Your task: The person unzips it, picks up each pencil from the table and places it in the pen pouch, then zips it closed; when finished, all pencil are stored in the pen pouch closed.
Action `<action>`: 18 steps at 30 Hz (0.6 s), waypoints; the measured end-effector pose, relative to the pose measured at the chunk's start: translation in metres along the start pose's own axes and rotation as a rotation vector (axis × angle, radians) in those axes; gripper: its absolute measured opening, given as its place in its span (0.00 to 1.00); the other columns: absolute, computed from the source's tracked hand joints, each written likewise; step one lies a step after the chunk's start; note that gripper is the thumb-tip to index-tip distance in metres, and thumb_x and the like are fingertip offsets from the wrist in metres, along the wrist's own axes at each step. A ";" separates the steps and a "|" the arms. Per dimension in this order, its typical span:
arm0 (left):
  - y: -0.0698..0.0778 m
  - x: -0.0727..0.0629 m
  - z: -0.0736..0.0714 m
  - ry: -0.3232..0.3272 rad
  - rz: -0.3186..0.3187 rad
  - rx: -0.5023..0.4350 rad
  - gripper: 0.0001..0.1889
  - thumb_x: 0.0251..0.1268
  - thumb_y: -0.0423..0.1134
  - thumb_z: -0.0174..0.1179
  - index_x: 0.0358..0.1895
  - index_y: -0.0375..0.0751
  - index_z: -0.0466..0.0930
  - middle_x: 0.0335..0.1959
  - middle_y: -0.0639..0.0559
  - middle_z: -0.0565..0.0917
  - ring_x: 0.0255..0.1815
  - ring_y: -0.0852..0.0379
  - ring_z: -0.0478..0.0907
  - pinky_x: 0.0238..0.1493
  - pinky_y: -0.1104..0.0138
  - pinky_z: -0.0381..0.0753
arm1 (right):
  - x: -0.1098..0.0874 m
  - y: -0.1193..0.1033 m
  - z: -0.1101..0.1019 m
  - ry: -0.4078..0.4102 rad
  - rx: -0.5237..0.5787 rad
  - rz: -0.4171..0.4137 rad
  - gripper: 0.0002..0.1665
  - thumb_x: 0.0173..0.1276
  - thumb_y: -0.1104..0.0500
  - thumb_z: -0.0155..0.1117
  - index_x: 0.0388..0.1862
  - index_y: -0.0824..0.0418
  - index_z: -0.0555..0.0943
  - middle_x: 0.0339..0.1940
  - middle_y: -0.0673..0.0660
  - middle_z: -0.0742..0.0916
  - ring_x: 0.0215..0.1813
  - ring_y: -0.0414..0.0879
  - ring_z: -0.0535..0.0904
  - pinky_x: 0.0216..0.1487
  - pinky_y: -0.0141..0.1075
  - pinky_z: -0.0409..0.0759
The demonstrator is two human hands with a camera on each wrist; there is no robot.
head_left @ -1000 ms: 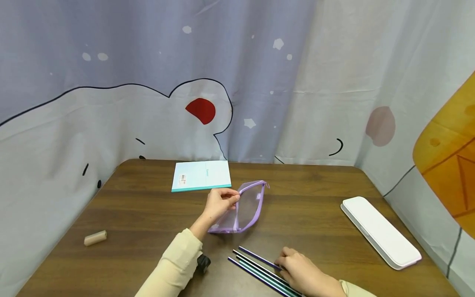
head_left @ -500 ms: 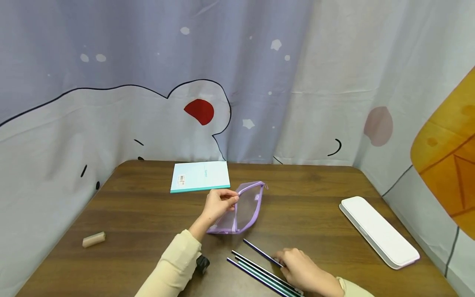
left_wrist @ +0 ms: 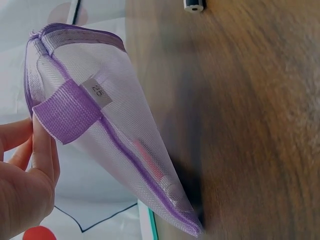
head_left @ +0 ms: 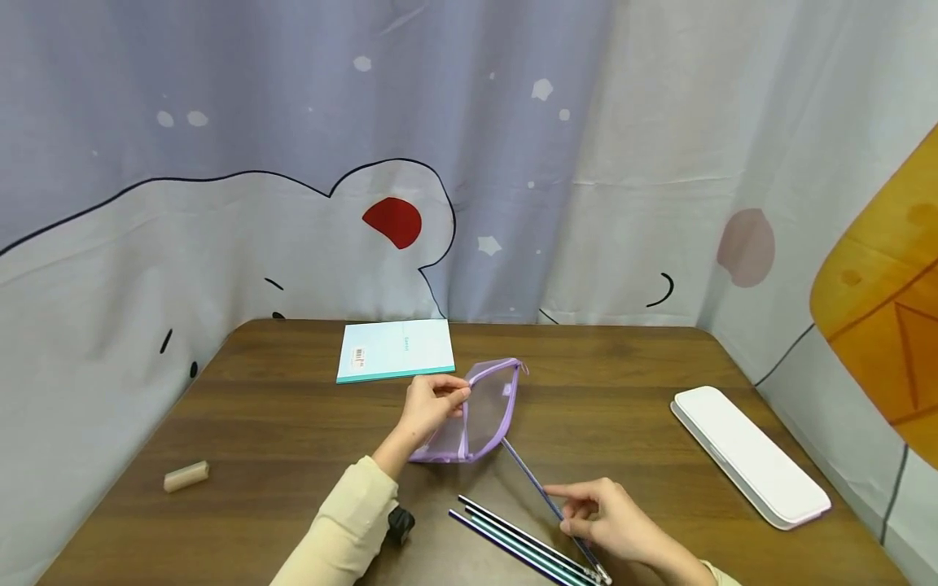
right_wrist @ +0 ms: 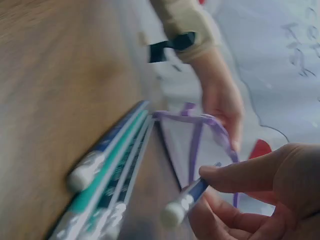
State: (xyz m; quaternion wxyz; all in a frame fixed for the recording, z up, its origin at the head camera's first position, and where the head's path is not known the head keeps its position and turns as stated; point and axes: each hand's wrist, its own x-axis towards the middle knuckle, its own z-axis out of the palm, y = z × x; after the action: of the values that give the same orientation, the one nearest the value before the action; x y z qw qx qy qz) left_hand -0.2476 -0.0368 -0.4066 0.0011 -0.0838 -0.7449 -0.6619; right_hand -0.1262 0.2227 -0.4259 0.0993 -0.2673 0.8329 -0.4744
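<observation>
My left hand point(head_left: 434, 405) pinches the upper edge of a purple-trimmed mesh zip pouch point(head_left: 489, 411), holding it up with its mouth spread. In the left wrist view, something pinkish shows through the mesh near the pouch's lower end. My right hand point(head_left: 611, 521) pinches a dark blue pencil point(head_left: 538, 487) between thumb and fingers. That pencil's far tip reaches the pouch's lower right edge, and its white eraser point(right_wrist: 172, 215) points back toward me. Several more pencils point(head_left: 516, 544), dark and green with eraser ends, lie side by side on the table, left of my right hand.
A pale blue notebook point(head_left: 396, 350) lies at the table's back edge. To the right sits a white case point(head_left: 751, 456), with a small beige eraser-like block point(head_left: 186, 476) at the left. A printed curtain point(head_left: 293, 236) hangs behind the wooden table point(head_left: 293, 505).
My right hand has lifted one pencil from beside the others and swung its far tip up to the pouch. The left hand and pouch have stayed in place.
</observation>
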 end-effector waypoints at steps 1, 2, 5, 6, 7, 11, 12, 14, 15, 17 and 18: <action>0.004 -0.002 0.000 0.002 0.004 0.004 0.09 0.51 0.26 0.60 0.36 0.23 0.79 0.31 0.30 0.81 0.20 0.63 0.76 0.25 0.65 0.85 | 0.001 0.000 -0.002 0.010 0.037 0.000 0.25 0.54 0.66 0.62 0.52 0.73 0.73 0.24 0.60 0.81 0.22 0.30 0.73 0.18 0.30 0.79; 0.008 -0.004 -0.001 0.003 0.006 0.007 0.09 0.52 0.26 0.60 0.36 0.22 0.79 0.31 0.30 0.81 0.20 0.63 0.75 0.26 0.64 0.85 | 0.002 0.000 -0.003 0.020 0.078 0.015 0.26 0.55 0.65 0.62 0.53 0.73 0.72 0.25 0.61 0.81 0.22 0.31 0.73 0.17 0.31 0.80; 0.018 -0.010 -0.001 0.015 0.015 0.022 0.09 0.52 0.25 0.59 0.36 0.22 0.79 0.30 0.30 0.81 0.20 0.63 0.75 0.28 0.61 0.85 | 0.009 -0.001 -0.008 0.084 0.166 0.067 0.29 0.56 0.64 0.62 0.56 0.74 0.69 0.28 0.62 0.80 0.23 0.32 0.74 0.20 0.34 0.82; 0.021 -0.012 -0.001 0.018 0.021 0.024 0.08 0.52 0.25 0.59 0.35 0.22 0.79 0.29 0.31 0.81 0.20 0.63 0.75 0.28 0.60 0.85 | 0.012 -0.001 -0.009 0.106 0.184 0.092 0.29 0.56 0.64 0.62 0.57 0.73 0.68 0.29 0.62 0.80 0.23 0.33 0.75 0.21 0.34 0.82; 0.022 -0.012 -0.001 0.021 0.024 0.027 0.08 0.52 0.25 0.59 0.35 0.22 0.79 0.28 0.32 0.81 0.20 0.63 0.75 0.28 0.60 0.85 | 0.015 -0.001 -0.010 0.128 0.201 0.119 0.30 0.56 0.63 0.62 0.57 0.73 0.68 0.30 0.62 0.80 0.23 0.34 0.76 0.23 0.35 0.83; 0.010 -0.006 0.000 0.031 0.025 0.018 0.08 0.51 0.26 0.60 0.34 0.24 0.80 0.28 0.34 0.82 0.19 0.64 0.75 0.26 0.63 0.85 | 0.028 -0.003 -0.015 0.217 0.265 0.222 0.32 0.55 0.62 0.63 0.59 0.71 0.67 0.32 0.60 0.82 0.27 0.36 0.79 0.28 0.37 0.85; 0.006 -0.003 0.000 0.031 0.025 0.018 0.07 0.51 0.26 0.60 0.34 0.25 0.80 0.28 0.34 0.82 0.19 0.65 0.75 0.25 0.64 0.85 | 0.031 -0.004 -0.015 0.235 0.282 0.240 0.33 0.55 0.62 0.63 0.59 0.71 0.67 0.32 0.58 0.82 0.27 0.37 0.79 0.28 0.36 0.85; -0.002 0.002 0.000 0.035 0.016 0.019 0.07 0.51 0.27 0.60 0.34 0.27 0.81 0.28 0.35 0.82 0.19 0.65 0.75 0.24 0.67 0.85 | 0.039 -0.005 -0.015 0.281 0.323 0.269 0.33 0.54 0.63 0.64 0.59 0.70 0.67 0.31 0.54 0.82 0.28 0.37 0.79 0.29 0.35 0.84; -0.006 0.003 0.001 0.039 0.014 0.021 0.07 0.51 0.28 0.61 0.34 0.27 0.81 0.28 0.36 0.83 0.18 0.66 0.75 0.23 0.69 0.84 | 0.043 -0.006 -0.014 0.302 0.339 0.277 0.33 0.54 0.63 0.64 0.59 0.69 0.67 0.30 0.53 0.82 0.29 0.37 0.79 0.29 0.34 0.84; -0.007 0.004 0.001 0.046 0.015 0.035 0.07 0.51 0.28 0.60 0.34 0.27 0.81 0.27 0.38 0.83 0.18 0.66 0.75 0.22 0.70 0.84 | 0.051 -0.008 -0.012 0.335 0.366 0.296 0.33 0.53 0.64 0.65 0.59 0.68 0.68 0.28 0.49 0.82 0.29 0.37 0.79 0.29 0.33 0.84; -0.007 0.004 0.001 0.049 0.017 0.041 0.07 0.52 0.28 0.60 0.34 0.27 0.81 0.26 0.38 0.83 0.17 0.66 0.75 0.22 0.70 0.84 | 0.055 -0.009 -0.010 0.348 0.380 0.301 0.32 0.54 0.64 0.65 0.59 0.68 0.68 0.27 0.49 0.82 0.29 0.37 0.80 0.29 0.33 0.84</action>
State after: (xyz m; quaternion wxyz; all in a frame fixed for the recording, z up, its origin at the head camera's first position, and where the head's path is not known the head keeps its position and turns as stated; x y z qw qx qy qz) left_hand -0.2523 -0.0360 -0.4129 0.0266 -0.0739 -0.7572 -0.6484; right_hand -0.1740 0.1969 -0.4083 0.0724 -0.0323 0.7640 -0.6403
